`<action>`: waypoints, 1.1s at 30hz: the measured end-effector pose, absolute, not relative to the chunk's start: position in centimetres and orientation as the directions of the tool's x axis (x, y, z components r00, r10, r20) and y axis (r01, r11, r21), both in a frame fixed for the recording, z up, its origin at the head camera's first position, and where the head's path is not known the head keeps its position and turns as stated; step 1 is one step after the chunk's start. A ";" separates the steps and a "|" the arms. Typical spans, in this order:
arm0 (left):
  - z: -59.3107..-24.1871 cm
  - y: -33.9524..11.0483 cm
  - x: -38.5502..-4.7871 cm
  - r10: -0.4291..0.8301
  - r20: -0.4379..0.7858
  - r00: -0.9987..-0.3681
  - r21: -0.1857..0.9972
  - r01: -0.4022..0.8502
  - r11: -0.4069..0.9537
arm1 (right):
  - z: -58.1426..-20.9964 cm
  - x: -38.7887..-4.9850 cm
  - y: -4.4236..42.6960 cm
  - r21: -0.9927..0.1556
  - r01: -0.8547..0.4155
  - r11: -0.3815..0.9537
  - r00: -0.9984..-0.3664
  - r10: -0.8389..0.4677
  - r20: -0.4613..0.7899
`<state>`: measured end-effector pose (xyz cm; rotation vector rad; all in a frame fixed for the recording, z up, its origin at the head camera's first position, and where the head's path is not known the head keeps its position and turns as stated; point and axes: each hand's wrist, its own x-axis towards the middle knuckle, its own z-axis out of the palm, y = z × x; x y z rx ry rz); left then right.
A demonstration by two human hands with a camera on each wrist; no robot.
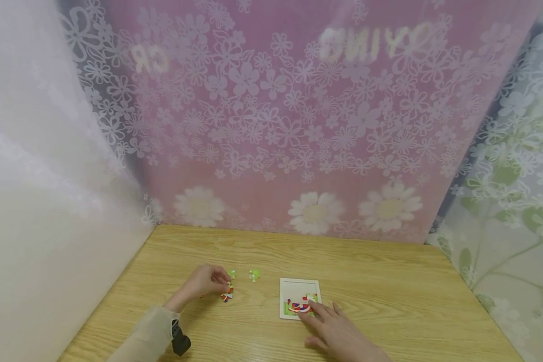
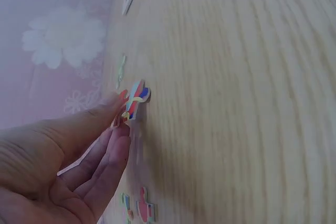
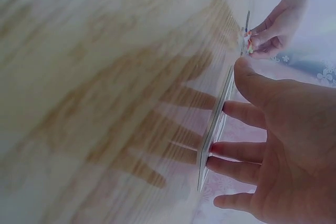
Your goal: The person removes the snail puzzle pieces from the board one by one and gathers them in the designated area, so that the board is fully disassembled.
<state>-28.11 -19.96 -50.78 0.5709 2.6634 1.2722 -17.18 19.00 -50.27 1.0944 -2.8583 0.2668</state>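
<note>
In the head view, my left hand (image 1: pixel 208 280) pinches a red, blue and white jigsaw piece (image 2: pixel 137 99) between thumb and fingertips, low over the table. Another reddish bit shows between those fingers; whether it is a separate piece I cannot tell. My right hand (image 1: pixel 337 329) rests its fingertips on the lower right of a white-framed puzzle tray (image 1: pixel 282 289), fingers spread and fairly straight. Joined pieces (image 1: pixel 300 306) of red, blue, white and green fill the tray's lower part. Its upper part shows bare backing.
Two green-and-white pieces lie beyond my left hand, one at the fingertips and a loose piece (image 1: pixel 254 274) to its right. Nearer the left wrist, a red piece (image 2: pixel 144 206) lies beside another piece (image 2: pixel 126 206). A flowered pink curtain (image 1: pixel 276 125) hangs behind the wooden table (image 1: pixel 389 281).
</note>
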 end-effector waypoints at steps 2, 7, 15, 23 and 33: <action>-50.8 -19.8 -28.0 0.395 0.049 -0.917 0.761 0.291 0.580 | -50.3 -17.2 19.0 -0.151 -0.662 0.735 -0.750 -0.652 0.111; -50.9 -19.4 -27.8 0.384 0.075 -0.920 0.728 0.314 0.610 | -50.3 -17.3 19.0 -0.167 -0.658 0.735 -0.753 -0.651 0.097; -50.9 -19.2 -27.7 0.364 0.093 -0.927 0.686 0.324 0.651 | -50.4 -17.3 19.2 -0.179 -0.656 0.733 -0.753 -0.653 0.084; -50.2 -18.8 -28.3 0.321 0.087 -0.943 0.663 0.296 0.688 | -50.2 -17.5 19.3 -0.192 -0.653 0.733 -0.754 -0.653 0.073; -48.4 -18.0 -28.7 0.335 0.029 -0.942 0.752 0.241 0.613 | -49.5 -17.3 19.3 -0.199 -0.656 0.728 -0.751 -0.657 0.072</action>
